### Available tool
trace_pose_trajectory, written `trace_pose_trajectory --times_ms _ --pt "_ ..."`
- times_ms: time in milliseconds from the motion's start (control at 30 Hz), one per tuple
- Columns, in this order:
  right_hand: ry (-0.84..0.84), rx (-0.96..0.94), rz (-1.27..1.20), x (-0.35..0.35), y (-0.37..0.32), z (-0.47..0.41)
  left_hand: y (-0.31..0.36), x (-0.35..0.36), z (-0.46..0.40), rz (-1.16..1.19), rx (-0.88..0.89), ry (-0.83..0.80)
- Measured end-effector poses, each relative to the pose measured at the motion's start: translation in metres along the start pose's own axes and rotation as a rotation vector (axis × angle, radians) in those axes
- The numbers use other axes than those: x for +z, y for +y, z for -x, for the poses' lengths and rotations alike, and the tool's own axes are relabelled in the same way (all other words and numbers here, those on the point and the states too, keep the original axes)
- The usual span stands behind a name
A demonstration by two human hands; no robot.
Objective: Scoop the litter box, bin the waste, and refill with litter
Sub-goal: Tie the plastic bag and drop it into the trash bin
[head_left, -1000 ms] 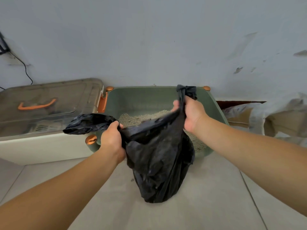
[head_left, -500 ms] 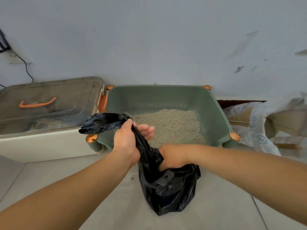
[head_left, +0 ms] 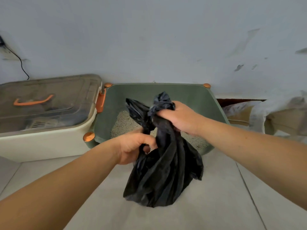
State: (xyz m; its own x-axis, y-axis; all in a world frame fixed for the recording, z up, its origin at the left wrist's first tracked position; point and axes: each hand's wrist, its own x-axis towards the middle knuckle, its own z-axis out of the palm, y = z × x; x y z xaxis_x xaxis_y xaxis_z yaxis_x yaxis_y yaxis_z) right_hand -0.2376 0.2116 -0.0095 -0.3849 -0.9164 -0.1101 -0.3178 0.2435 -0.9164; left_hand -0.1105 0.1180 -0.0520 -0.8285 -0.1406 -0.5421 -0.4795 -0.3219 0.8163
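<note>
Hands are working the black bag [head_left: 163, 176] in front of the green litter box [head_left: 216, 110], its bottom resting on the floor tiles [head_left: 216, 205]. The right hand [head_left: 180, 119], which half a second ago was low on the bag's neck, is now gripping one gathered end higher, over the litter [head_left: 123, 123]. The left hand [head_left: 132, 146] is pinching the other end lower down than before. A lidded storage bin [head_left: 48, 117] is sitting to the left.
</note>
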Motion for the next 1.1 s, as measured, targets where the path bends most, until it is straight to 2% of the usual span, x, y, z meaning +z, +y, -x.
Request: trace_pose_trajectory --times_ms 167,267,433,533,633,700,833,900,1000,1100 --pt "-0.200 0.044 -0.135 0.008 -0.006 0.000 0.002 -0.005 0.004 -0.003 0.007 -0.179" --pt "-0.166 -0.043 0.167 0.003 -0.003 -0.002 0.001 -0.008 0.007 -0.057 -0.026 -0.199" --pt "-0.150 -0.289 0.661 0.007 0.002 -0.010 -0.005 0.009 0.006 -0.259 -0.030 0.009" --pt "-0.212 -0.123 0.820 -0.002 0.007 -0.015 -0.008 0.010 0.005 -0.231 -0.002 0.081" --pt "-0.397 0.063 0.600 -0.016 0.019 -0.011 -0.006 0.005 0.008 -0.190 0.025 0.069" --pt "-0.445 0.145 0.443 -0.022 0.027 -0.007 -0.005 0.001 0.010 -0.151 0.017 0.048" --pt "-0.379 0.186 0.365 -0.028 0.032 -0.005 -0.004 -0.002 0.010 -0.080 -0.014 0.048" --pt "-0.370 0.212 0.119 -0.031 0.034 -0.005 -0.003 -0.002 0.011 -0.053 -0.002 0.050" --pt "-0.427 0.321 -0.381 -0.030 0.036 -0.003 0.000 -0.001 0.013 -0.061 -0.011 0.022" --pt "-0.311 0.347 -0.578 -0.026 0.034 -0.003 0.000 -0.003 0.013 -0.058 -0.063 0.038"
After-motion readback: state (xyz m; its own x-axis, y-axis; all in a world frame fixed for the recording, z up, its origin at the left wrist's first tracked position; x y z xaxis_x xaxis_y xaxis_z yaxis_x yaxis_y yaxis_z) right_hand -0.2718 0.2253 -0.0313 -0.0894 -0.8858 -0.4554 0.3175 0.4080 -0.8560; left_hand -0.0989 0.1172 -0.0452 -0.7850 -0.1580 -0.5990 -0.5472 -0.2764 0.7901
